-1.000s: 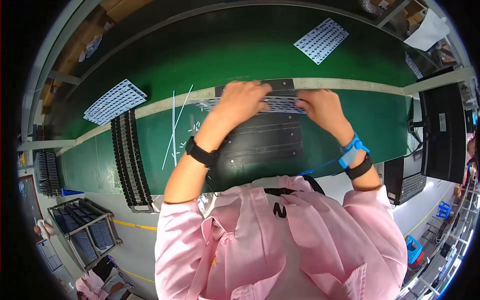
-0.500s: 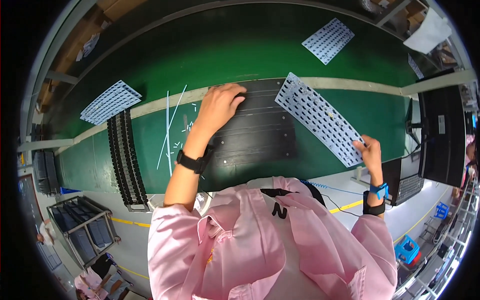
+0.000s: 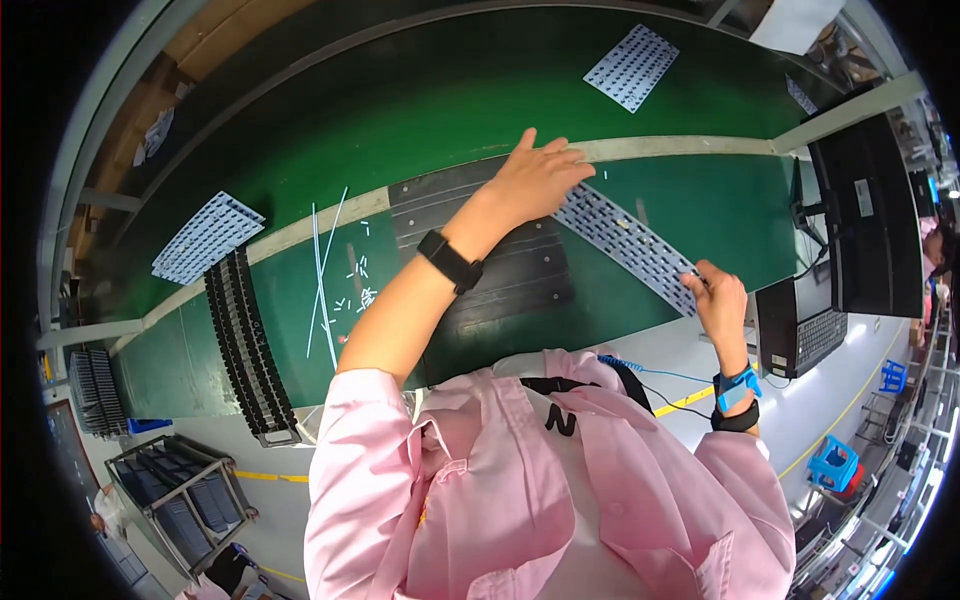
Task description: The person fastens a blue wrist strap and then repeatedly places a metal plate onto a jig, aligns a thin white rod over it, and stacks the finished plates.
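A long white keyboard plate (image 3: 632, 245), dotted with rows of black key parts, slants across the right half of the bench, seen narrower and apparently tilted. My right hand (image 3: 720, 300) pinches its near right end between thumb and fingers. My left hand (image 3: 540, 182) reaches over the plate's far left end, fingers stretched and spread; whether they touch the plate is hidden. Under my left forearm lies a black grooved board (image 3: 500, 270) with small screws, partly covered by the arm.
Thin white strips (image 3: 318, 270) and small white pieces (image 3: 357, 268) lie left of the board. A black slotted rack (image 3: 248, 340) stands farther left. Other keyboard plates rest at back left (image 3: 208, 238) and back right (image 3: 632, 67). A monitor (image 3: 868, 215) stands right.
My left hand has moved right from the black board to the plate's far end, its fingers spreading. The plate has tilted, showing a narrower face; my right hand still holds it.
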A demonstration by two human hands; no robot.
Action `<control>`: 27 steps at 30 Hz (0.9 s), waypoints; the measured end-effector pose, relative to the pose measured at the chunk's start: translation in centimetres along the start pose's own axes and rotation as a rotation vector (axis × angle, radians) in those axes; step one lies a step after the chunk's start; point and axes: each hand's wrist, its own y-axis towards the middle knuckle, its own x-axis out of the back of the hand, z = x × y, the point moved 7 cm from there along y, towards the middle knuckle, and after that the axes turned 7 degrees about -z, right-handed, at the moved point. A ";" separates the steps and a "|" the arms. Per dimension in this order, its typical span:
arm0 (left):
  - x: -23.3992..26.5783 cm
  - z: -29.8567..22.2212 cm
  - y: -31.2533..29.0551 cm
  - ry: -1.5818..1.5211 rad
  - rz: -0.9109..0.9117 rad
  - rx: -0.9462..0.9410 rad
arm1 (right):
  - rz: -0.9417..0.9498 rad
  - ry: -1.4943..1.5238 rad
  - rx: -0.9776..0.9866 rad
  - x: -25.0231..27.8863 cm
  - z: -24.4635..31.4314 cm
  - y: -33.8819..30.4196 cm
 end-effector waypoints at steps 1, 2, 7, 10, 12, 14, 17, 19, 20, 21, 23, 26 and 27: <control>-1.6 0.0 0.5 -0.129 0.196 0.048 | 0.068 -0.052 -0.030 0.2 0.2 0.2; -3.1 -0.2 0.6 -0.256 0.395 0.095 | 0.137 -0.101 -0.061 0.7 0.3 0.6; -4.7 1.0 1.0 -0.736 0.582 0.318 | -0.204 0.194 0.155 7.2 0.6 2.4; -5.5 0.4 1.1 -0.807 0.698 0.323 | 0.064 0.938 -0.325 2.9 -7.8 -0.1; -6.9 0.1 0.6 -0.841 0.751 0.337 | 0.063 0.977 -0.400 1.0 -9.2 -0.5; -7.7 0.7 -0.4 -0.888 0.570 0.419 | 0.076 1.057 -0.557 -0.6 -10.0 -1.0; -5.1 2.5 -0.9 -0.706 0.221 0.464 | 0.181 1.043 -0.582 -0.2 -10.7 2.1; -0.3 3.9 -2.0 -0.570 0.013 0.565 | 0.240 1.034 -0.591 -0.9 -12.1 3.7; 1.5 4.0 -3.2 -0.649 0.057 0.666 | 0.252 1.057 -0.612 -1.5 -13.2 4.0; 3.1 4.1 -5.1 -0.610 0.078 0.714 | 0.276 1.084 -0.625 -2.5 -14.1 4.5; 5.7 4.7 -9.5 -0.554 0.132 0.868 | 0.316 1.110 -0.633 -4.0 -14.5 5.2; 9.5 5.1 -17.6 -0.441 0.111 1.145 | 0.357 1.110 -0.647 -5.3 -14.0 5.7; 10.9 4.9 -20.3 -0.427 0.070 1.261 | 0.375 1.115 -0.642 -5.6 -13.8 5.9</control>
